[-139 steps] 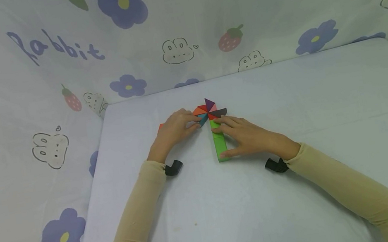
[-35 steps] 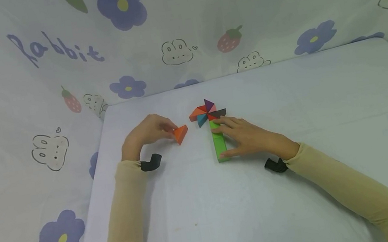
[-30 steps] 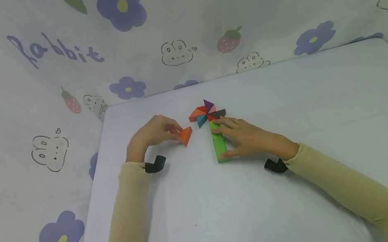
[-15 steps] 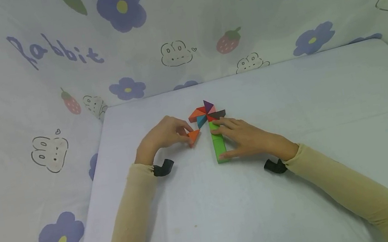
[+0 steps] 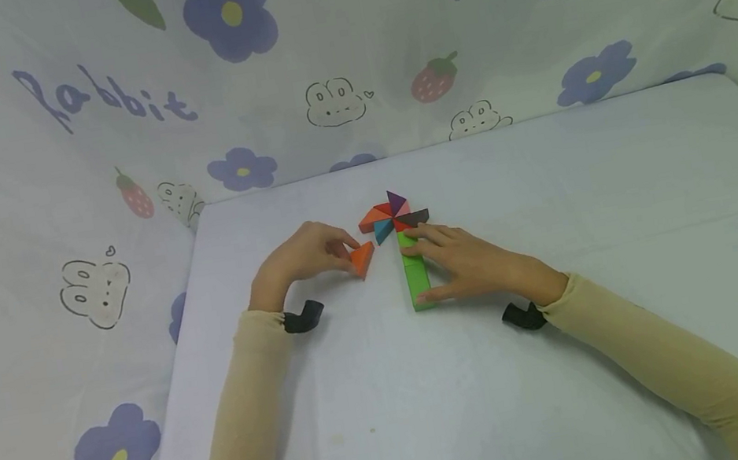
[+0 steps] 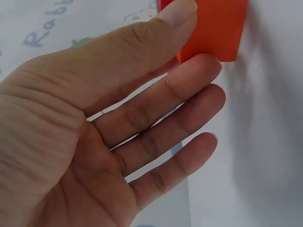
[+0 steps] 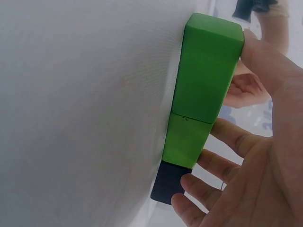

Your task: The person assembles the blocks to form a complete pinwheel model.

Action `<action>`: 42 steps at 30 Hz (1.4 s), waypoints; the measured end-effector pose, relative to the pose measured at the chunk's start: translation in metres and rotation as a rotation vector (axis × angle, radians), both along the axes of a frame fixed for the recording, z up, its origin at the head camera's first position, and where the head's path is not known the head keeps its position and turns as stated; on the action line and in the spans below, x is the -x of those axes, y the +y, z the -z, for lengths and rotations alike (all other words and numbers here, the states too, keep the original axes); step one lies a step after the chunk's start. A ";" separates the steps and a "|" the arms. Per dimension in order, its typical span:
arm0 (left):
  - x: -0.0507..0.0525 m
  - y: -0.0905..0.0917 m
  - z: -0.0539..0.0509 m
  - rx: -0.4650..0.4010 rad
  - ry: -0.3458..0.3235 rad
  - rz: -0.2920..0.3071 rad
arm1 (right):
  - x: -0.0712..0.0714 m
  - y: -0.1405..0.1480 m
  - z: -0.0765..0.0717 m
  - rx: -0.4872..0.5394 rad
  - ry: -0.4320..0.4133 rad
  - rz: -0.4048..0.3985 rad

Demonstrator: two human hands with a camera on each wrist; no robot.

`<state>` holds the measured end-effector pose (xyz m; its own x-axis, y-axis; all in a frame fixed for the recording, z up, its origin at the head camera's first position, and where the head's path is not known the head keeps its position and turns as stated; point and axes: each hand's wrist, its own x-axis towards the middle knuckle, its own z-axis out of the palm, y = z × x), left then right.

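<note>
In the head view my left hand (image 5: 307, 257) pinches an orange triangular block (image 5: 362, 260) between thumb and fingers, to the left of the green blocks. Close up, the left wrist view shows the thumb and index finger on this orange block (image 6: 218, 30). My right hand (image 5: 469, 259) rests on a row of two green blocks (image 5: 419, 286), thumb near the front end, fingertips farther up. Beyond the row, a pinwheel of triangular blocks joins several colours, among them a purple block (image 5: 396, 200), a teal block (image 5: 382, 229) and a dark grey block (image 5: 417, 216).
A white cloth covers the table (image 5: 439, 410). Behind it hangs a patterned curtain (image 5: 376, 38) with rabbits, flowers and strawberries. Black curved pieces (image 5: 305, 317) stick out at both wrists.
My left hand has gone from the teal block to the orange triangular block, carried it right towards the pinwheel, then drawn back slightly left. My right hand stays on the green blocks.
</note>
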<state>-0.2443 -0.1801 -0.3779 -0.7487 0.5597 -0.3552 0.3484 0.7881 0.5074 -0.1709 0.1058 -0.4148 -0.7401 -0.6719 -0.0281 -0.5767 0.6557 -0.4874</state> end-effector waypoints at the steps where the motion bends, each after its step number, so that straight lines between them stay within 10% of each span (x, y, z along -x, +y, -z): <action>1: 0.001 0.001 0.002 0.002 0.002 0.011 | 0.000 0.000 0.000 0.000 -0.001 0.000; 30: -0.016 0.034 -0.004 0.023 0.176 0.106 | 0.001 0.000 -0.001 0.000 -0.015 0.004; 42: -0.014 0.050 0.014 -0.006 0.329 0.122 | 0.000 0.000 0.000 0.004 -0.025 0.011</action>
